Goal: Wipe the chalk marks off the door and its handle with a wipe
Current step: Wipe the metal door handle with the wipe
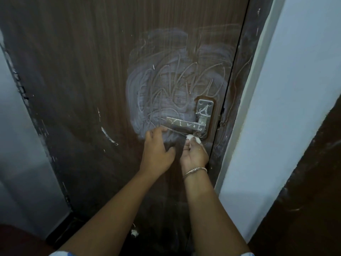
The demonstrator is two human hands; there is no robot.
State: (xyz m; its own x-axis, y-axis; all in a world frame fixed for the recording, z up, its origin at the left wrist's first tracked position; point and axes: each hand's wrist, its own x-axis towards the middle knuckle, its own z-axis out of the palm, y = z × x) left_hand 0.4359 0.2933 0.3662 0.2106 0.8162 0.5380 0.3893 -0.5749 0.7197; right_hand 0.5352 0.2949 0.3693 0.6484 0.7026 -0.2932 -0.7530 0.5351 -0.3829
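Note:
A dark brown wooden door (83, 74) fills the view. White chalk marks (166, 80), smeared and scribbled, cover it above and left of the metal lever handle (186, 124). The handle and its backplate (205, 109) also carry chalk scribbles. My right hand (194, 154) pinches a small white wipe (192, 138) against the bottom of the backplate, just under the lever. My left hand (156, 150) sits left of it, fingertips touching the lever's free end, fingers spread, nothing in it.
The door frame (238, 100), also chalk-scribbled, runs along the right, with a white wall (287, 108) beyond it. A grey wall (16, 163) lies left. A small white crumpled scrap (134, 233) lies on the floor at the door's foot.

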